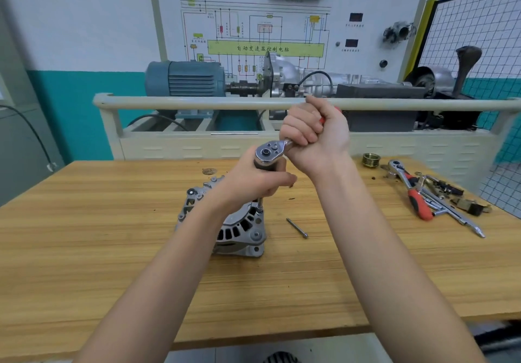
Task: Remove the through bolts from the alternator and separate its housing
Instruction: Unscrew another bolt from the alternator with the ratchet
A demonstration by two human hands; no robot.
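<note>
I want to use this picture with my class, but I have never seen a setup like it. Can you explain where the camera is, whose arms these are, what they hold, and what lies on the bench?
There is one picture, from a camera worn on a person's head, looking down at their own arms. No robot is involved. On the wooden bench stands an alternator, a car's generator. The right hand grips the handle of a ratchet, a turning wrench. The left hand steadies the shaft under its head, which reaches down to a bolt on the alternator. One long bolt lies loose beside it. At the right lie a second ratchet and small parts.
</note>
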